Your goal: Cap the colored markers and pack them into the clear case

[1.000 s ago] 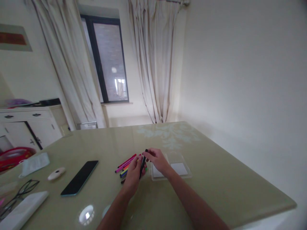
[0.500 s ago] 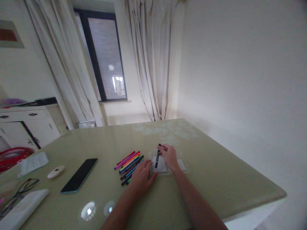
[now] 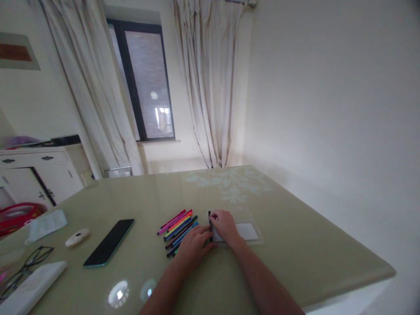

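My right hand (image 3: 225, 224) pinches the upper end of a black marker pen (image 3: 209, 215), which stands along the left side of a clear plastic case (image 3: 244, 213). A white card (image 3: 248, 231) lies in that case, partly covered by my right hand. My left hand (image 3: 194, 242) rests at the case's left edge, fingers stretched out, with the fingertips close to the black pen's lower part; whether they touch it I cannot tell. Just left of this hand lies a loose row of several coloured marker pens (image 3: 177, 228), some partly hidden under the hand.
A dark phone (image 3: 110, 243) lies left of the pens. Farther left are a white oval object (image 3: 78, 237), a face mask (image 3: 47, 225), glasses (image 3: 34, 258) and a white box (image 3: 33, 286). The wall (image 3: 328, 131) borders the table's right side.
My right hand has moved left and brought the black marker pen from above the card to the case's left side. My left hand has stayed nearly in place.
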A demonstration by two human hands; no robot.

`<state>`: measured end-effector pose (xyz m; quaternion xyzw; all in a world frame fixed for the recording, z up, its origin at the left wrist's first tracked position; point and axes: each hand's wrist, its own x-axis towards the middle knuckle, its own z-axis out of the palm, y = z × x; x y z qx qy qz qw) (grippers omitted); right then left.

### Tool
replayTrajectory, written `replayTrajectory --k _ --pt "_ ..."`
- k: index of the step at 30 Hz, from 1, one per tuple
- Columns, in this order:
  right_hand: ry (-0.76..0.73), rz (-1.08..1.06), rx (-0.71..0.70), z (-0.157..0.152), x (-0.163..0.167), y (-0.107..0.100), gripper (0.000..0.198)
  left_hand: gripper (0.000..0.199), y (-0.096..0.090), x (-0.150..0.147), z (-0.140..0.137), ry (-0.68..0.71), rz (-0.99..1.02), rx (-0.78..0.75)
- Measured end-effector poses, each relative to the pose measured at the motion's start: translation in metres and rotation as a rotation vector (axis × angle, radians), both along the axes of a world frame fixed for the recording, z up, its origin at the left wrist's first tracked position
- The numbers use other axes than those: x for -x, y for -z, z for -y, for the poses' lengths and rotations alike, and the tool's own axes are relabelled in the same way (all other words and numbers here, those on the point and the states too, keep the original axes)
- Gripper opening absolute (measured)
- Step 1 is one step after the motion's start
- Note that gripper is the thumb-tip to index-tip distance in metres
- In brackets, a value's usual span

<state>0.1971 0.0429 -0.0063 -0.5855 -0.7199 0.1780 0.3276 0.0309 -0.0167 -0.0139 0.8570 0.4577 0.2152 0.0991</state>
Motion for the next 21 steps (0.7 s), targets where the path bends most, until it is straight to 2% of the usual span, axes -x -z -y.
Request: replayTrajectory --k 3,7,11,15,21 --pt "0.015 0.026 0.004 0.004 0.0 -0.004 0.013 0.024 0.0 0.001 0.0 0.023 0.018 0.003" --pt "0.045 -0.03 0.034 0.005 0.001 -0.004 0.025 0.031 0.003 0.003 -0.001 0.025 0.039 0.018" --pt "0.068 -0.185 0.063 0.003 0.004 -0.002 0.022 0.039 0.002 0.003 0.001 0.016 0.07 0.022" --pt "0.128 -0.308 0.035 -0.002 0.003 -0.006 0.02 0.043 -0.003 0.002 0.005 0.014 0.094 0.003" --pt "0.128 -0.328 0.066 -0.008 -0.006 -0.008 0.021 0.054 -0.002 0.003 0.006 -0.006 0.083 -0.01"
